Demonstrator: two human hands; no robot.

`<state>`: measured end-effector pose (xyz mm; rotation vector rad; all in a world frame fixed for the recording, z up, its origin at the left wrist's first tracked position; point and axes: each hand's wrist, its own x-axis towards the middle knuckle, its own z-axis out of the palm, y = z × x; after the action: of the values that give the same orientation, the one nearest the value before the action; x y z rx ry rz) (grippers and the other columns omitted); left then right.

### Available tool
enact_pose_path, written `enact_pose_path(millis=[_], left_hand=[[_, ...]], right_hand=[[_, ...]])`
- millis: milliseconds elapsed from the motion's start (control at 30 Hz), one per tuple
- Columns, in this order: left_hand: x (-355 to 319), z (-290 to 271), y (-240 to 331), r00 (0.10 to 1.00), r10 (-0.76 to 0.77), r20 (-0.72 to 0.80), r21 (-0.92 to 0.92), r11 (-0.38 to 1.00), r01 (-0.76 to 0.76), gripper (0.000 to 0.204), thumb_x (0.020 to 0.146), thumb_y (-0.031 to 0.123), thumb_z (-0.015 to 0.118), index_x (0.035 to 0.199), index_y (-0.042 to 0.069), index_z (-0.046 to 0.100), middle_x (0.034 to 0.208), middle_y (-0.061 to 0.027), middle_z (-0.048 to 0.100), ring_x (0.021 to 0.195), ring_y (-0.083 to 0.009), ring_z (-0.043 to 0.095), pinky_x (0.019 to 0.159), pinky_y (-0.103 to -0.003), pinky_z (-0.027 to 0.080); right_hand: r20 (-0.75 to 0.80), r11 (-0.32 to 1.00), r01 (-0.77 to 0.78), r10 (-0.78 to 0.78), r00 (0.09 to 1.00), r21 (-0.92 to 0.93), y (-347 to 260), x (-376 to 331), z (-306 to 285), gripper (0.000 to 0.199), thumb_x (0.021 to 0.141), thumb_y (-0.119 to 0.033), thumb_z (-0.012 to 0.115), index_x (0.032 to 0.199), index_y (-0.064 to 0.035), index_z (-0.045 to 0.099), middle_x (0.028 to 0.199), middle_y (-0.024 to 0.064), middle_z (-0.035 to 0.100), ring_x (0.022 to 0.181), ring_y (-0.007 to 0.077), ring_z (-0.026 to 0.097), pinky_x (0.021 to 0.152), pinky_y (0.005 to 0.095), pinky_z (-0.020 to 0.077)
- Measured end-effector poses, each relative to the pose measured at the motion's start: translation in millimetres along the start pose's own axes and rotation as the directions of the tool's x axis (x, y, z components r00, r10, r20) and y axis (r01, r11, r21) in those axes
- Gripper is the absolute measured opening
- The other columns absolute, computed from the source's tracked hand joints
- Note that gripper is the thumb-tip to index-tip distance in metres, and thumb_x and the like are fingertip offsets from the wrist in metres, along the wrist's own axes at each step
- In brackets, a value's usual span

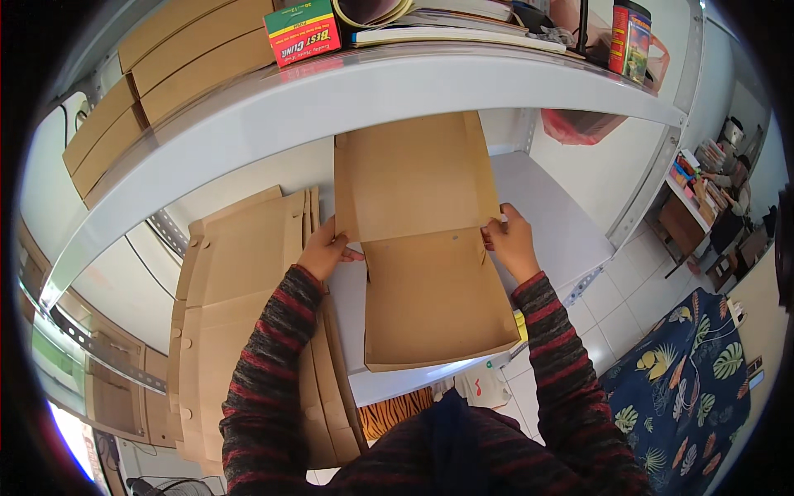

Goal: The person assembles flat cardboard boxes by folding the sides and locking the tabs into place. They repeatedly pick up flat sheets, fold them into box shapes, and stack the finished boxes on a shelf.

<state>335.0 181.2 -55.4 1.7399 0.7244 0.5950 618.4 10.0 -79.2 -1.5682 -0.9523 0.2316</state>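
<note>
A brown cardboard box (438, 302) stands on the grey-white shelf in front of me, its tray part folded up with low walls. Its lid (413, 178) is raised and leans away toward the back. My left hand (325, 250) grips the left side near the hinge fold, thumb in front and some fingertips showing beside the box. At the opposite end of the fold, my right hand (511, 242) pinches the lid's right corner between thumb and fingers. Left of the box lies a stack of flat, unfolded cardboard blanks (240, 331), partly behind my left forearm.
A white metal shelf beam (397, 87) crosses above the box. On the upper shelf are several folded cartons (207, 50), a red and green box (302, 33) and a dark canister (630, 41). A leaf-patterned cloth (678, 388) is at the lower right.
</note>
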Motion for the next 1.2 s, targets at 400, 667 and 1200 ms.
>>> enact_pose_path(millis=[400,667,1200], left_hand=[[5.6,-4.0,-12.9,0.977,0.211,0.013,0.065,0.975,-0.211,0.038,0.094,0.0,0.035,0.132,0.0,0.039,0.116,-0.0113,0.057,0.089,-0.0204,0.067,0.077,-0.029,0.053],[18.8,8.1,-50.7,0.951,0.308,0.017,-0.362,0.889,-0.282,0.025,0.09,0.003,0.05,0.115,0.002,0.05,0.113,-0.0079,0.058,0.095,-0.0178,0.061,0.082,-0.029,0.051],[-0.5,13.4,-20.5,0.891,0.404,0.206,0.484,0.749,-0.452,0.049,0.078,-0.008,0.055,0.123,0.009,0.045,0.121,-0.0176,0.055,0.106,-0.0328,0.059,0.09,-0.038,0.049]], right_hand=[[-0.002,0.976,-0.046,0.048,0.999,0.213,-3.5,-0.3,0.7,0.021,0.085,-0.003,0.051,0.103,0.0059,0.058,0.088,0.0153,0.068,0.078,0.0247,0.068,0.071,0.0348,0.0527],[-0.005,0.927,0.35,-0.354,0.935,-0.134,43.5,-7.3,-5.7,0.028,0.088,-0.009,0.054,0.112,0.0042,0.057,0.102,0.013,0.063,0.095,0.0198,0.062,0.081,0.0306,0.05],[-0.052,0.992,0.125,-0.123,0.991,0.035,35.1,-28.7,-19.8,0.041,0.086,0.001,0.059,0.126,-0.003,0.054,0.113,0.013,0.063,0.101,0.0195,0.06,0.086,0.0295,0.0489]])
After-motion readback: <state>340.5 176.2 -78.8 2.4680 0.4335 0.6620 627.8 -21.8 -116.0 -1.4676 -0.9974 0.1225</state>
